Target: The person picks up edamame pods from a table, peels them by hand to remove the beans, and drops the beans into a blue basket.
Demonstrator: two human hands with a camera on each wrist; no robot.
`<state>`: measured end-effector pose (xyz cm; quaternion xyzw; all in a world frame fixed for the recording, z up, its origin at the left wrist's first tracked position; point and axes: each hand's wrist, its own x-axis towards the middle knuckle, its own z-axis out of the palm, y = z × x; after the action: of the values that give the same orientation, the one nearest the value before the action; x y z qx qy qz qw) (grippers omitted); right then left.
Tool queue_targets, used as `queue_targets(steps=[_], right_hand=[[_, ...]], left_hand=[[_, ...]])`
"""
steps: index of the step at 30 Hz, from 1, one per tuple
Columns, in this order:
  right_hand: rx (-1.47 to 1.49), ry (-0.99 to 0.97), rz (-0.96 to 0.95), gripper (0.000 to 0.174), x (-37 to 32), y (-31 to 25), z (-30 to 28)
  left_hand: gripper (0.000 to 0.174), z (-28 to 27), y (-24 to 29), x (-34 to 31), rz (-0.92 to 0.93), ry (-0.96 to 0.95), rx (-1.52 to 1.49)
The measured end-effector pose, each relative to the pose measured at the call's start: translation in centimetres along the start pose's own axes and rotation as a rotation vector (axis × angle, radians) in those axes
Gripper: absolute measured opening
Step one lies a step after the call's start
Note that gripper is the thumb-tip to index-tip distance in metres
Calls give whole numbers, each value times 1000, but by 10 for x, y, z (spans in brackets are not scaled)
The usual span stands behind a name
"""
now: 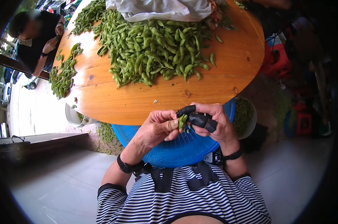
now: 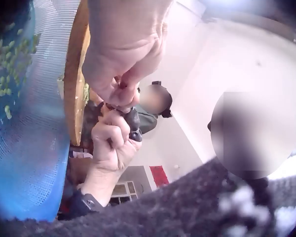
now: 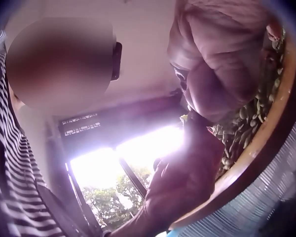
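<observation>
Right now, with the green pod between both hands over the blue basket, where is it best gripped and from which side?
Probably by its left end, coming from the left, pinched between thumb and fingertips as the left hand does. The pod is small and thin, and the right hand already crowds its right side with black-covered fingers, above the blue basket.

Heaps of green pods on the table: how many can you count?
2: a large heap in the middle of the table, a small heap at its left edge. The white cloth may hide more.

Home yard, wooden table (image 1: 228, 74), heaped soybean pods (image 1: 154, 48)
</observation>
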<state>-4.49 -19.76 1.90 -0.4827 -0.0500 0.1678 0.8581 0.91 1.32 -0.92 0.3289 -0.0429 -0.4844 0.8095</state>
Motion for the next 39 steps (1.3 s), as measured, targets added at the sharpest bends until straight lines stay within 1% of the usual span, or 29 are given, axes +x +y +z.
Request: queue_targets(steps=[1,2,3,4,5,6,7,8,9,10,12,13,14,15,16,17,18,19,20,22,23,25,26,29,32,33,35,38,39], right_hand=[[1,2,-1,15,0,-2,3],[-168,121,16,14,1,-6,8],[-336,239,33,14,2,-7,12],[-335,238,33,14,3,-5,14],[-506,253,-59,14,5,-2,16],[-675,266,-152,15,6,1,18],[-844,278,-247,16,6,3,18],[-843,278,-248,16,6,4,17],[-820,291,-261,17,6,5,16],[-798,303,-274,17,6,5,16],[-798,326,-275,16,6,5,17],[-797,347,-277,16,6,5,18],[-797,347,-277,16,5,5,18],[-656,348,-169,15,2,6,16],[-514,348,-62,14,0,6,13],[-514,347,-60,14,-1,6,10],[-335,306,40,13,-3,5,7],[-155,264,139,12,-3,5,6],[-155,262,140,12,-2,6,7],[-928,299,-296,15,3,9,13],[-927,300,-296,15,4,10,18],[-1271,381,-459,31,2,14,30],[-1271,380,-457,31,1,18,33],[-1396,349,-515,56,-3,24,35],[-1403,370,-563,53,0,23,31],[-1349,408,-499,48,1,22,29],[-1340,413,-496,45,0,22,29],[-1308,414,-493,40,0,23,30],[-1287,415,-495,38,0,23,30]], left_hand=[[5,2,0,1,11,8,-20],[5,4,0,2,10,8,-20],[9,7,-1,3,90,53,94],[16,11,-3,5,170,99,208],[20,20,-7,10,235,156,230],[20,18,-8,9,236,159,230],[17,14,-11,8,241,224,362],[14,11,-13,8,244,287,494],[9,10,-13,8,269,315,736],[9,12,-11,10,268,314,736],[11,17,-7,14,714,306,1316],[11,17,-6,13,714,306,1316],[14,14,-5,11,543,289,1138],[18,12,-3,9,376,271,958],[18,9,3,7,376,271,958],[20,6,14,5,154,195,742],[24,6,21,4,-63,117,520],[30,12,24,4,-80,130,509],[30,11,22,5,-80,132,508],[28,8,18,6,-86,111,382],[28,10,17,7,-88,111,382],[25,15,11,9,-3,195,222],[25,14,9,9,-3,196,219],[18,5,-2,13,72,149,67],[21,4,-10,18,66,175,-19],[22,7,-10,18,75,149,-71],[23,12,-10,18,91,116,-131],[18,17,-10,17,68,244,36],[18,16,-10,16,68,245,36]])
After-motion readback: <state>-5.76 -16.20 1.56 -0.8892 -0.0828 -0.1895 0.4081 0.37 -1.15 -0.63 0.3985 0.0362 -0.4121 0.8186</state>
